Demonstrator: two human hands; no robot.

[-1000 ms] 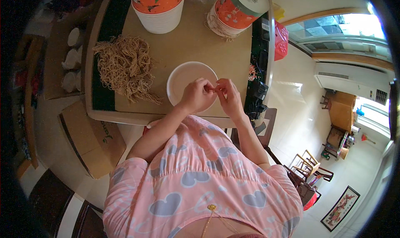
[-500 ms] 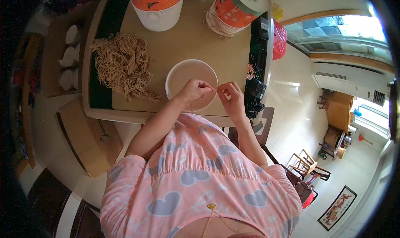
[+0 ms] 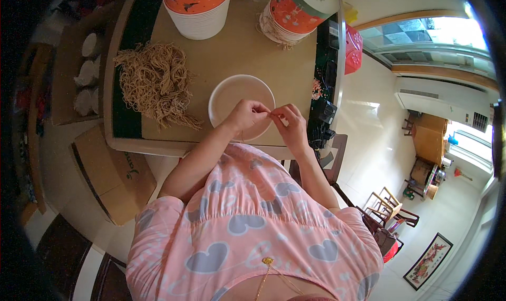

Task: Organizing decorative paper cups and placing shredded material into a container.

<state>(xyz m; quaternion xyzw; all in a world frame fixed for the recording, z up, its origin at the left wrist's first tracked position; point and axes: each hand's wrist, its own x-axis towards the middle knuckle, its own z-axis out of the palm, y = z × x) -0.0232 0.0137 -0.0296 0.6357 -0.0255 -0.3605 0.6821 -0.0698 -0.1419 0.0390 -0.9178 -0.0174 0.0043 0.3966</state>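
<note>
Over the right part of a white paper bowl (image 3: 217,94), my left hand (image 3: 246,115) and my right hand (image 3: 291,123) meet fingertip to fingertip. Both are closed in a pinch on a thin tan string (image 3: 242,136); only a little of it shows, dangling below my left hand. Just what lies between the fingertips is too small to make out. To the left of the bowl lies a loose tangled heap of tan string (image 3: 157,85).
A tall stack of orange-and-white paper buckets (image 3: 196,16) stands at the table's back. An orange bucket (image 3: 300,14) with string around its base is at back right. Black devices and cables (image 3: 326,111) line the right edge. A cardboard box (image 3: 113,177) sits left of me.
My fingertips have drawn closer together, with the right hand shifting slightly left. The bowl and the string heap stay where they were.
</note>
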